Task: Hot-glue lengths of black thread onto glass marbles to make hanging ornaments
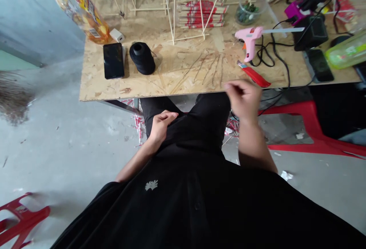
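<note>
Over my lap, my left hand [163, 125] is closed with thumb and forefinger pinched together. Whatever it may hold is too small to make out. My right hand [246, 98], slightly blurred, is raised by the table's front edge with its fingers curled into a pinch; I cannot see what is in it. Just beyond it lie several short dark threads [213, 69], roughly side by side on the board. A red utility knife [256, 76] rests close to the right hand. Farther left stands a black spool of thread [143, 58].
A pink glue gun [250, 39] with its cord lies on the wooden table [171, 73]. Behind are stick frames [187, 39], red-wrapped stick bundles [201, 14] and a small clear bowl [248, 14]. A phone [113, 60] lies left. A red stool [311, 127] stands right.
</note>
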Available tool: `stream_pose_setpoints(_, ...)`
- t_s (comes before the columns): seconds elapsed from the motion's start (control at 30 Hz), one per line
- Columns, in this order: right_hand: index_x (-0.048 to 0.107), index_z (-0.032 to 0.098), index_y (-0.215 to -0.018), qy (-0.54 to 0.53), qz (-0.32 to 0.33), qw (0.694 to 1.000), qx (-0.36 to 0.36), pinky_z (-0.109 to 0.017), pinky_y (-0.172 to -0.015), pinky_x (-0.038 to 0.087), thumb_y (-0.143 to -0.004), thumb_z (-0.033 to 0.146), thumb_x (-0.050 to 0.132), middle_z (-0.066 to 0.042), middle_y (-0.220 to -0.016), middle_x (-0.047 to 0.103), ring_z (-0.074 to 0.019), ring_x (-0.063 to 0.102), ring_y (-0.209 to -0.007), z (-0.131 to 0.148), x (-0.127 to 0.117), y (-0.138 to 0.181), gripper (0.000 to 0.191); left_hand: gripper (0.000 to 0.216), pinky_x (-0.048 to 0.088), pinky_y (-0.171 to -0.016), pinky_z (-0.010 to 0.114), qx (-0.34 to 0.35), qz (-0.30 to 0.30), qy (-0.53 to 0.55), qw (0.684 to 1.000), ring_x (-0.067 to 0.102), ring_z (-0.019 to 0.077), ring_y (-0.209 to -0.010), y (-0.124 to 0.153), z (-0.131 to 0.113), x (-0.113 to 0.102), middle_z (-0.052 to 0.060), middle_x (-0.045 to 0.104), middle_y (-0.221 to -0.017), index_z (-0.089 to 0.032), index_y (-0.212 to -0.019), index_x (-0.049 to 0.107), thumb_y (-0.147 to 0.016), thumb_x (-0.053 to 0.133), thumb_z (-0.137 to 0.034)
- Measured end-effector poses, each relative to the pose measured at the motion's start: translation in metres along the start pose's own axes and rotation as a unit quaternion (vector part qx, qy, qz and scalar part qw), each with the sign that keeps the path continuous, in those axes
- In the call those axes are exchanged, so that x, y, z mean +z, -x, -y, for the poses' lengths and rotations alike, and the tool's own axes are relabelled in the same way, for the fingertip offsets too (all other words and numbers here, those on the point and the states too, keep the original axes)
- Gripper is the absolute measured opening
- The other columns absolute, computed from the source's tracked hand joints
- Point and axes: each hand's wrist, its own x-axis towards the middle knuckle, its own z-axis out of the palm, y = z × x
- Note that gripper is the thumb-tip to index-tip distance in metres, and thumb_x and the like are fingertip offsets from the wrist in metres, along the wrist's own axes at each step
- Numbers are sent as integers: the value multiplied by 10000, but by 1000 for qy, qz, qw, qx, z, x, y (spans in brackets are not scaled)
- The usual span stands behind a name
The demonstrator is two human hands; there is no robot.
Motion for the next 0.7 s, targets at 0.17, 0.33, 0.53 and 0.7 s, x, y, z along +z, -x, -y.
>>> stream_pose_setpoints(0.17,845,202,-1216,253,-165,953,34,-577,-1179,407,-984,413,746,-234,-1262,762,-337,616,-1211,-102,-52,-36,329,218,479,-789,313,21,-30,-14,999,620,143,-791,9,1,-14,46,742,-819,-223,-738,895,-719,992,-418)
stream_pose_setpoints(0.33,812,219,-1153,237,-97,964,76,-545,-1188,444,-967,358,709,-201,-1332,742,-305,618,-1257,-141,-54,-30,253,205,506,-839,324,39,-71,-19,997,662,165,-849,10,3,-25,40,755,-838,-236,-740,881,-745,973,-418)
stream_pose_setpoints(0.53,789,211,-1111,204,-126,971,10,-567,-1084,515,-945,473,688,-275,-1182,782,-387,695,-1164,-111,-58,-12,326,194,503,-894,341,55,-102,-39,992,679,189,-914,14,1,-40,37,760,-855,-253,-748,880,-758,979,-419)
stream_pose_setpoints(0.7,839,228,-1183,71,-129,970,-192,-503,-974,608,-971,536,778,-184,-1148,825,-352,785,-1091,-34,-55,4,379,142,457,-797,336,120,-119,-116,979,590,176,-848,24,-13,-48,25,678,-841,-290,-857,920,-846,945,-430)
